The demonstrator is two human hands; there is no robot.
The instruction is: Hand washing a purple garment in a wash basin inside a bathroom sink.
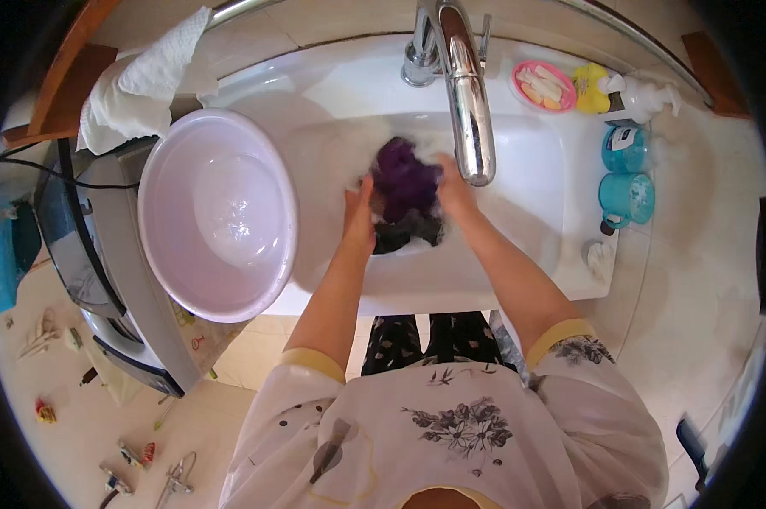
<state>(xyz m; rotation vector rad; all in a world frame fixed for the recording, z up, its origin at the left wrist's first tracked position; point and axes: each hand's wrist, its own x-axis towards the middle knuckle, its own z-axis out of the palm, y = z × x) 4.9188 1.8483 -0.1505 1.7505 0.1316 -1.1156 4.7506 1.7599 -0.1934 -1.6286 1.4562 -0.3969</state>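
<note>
In the white sink [529,254] I hold a wet, dark purple cloth [405,178] between my two hands. A black cloth or black part [408,234] of it hangs at its near end; the picture does not settle which. My left hand [359,216] grips the bundle from the left side, thumb upward. From the right, my right hand [454,191] grips its upper edge, just under the chrome faucet [472,127]. Some fingers of both hands are hidden behind the fabric. White suds or bubbles seem to cling around the cloth, though it is blurred.
A pale lilac plastic basin [281,254] rests over the sink's left side, beside a washing machine [166,331]. A pink soap dish [570,102], a yellow bottle [588,86], a pump bottle [644,102] and turquoise cups [615,197] line the right rim. A white towel [141,89] hangs upper left.
</note>
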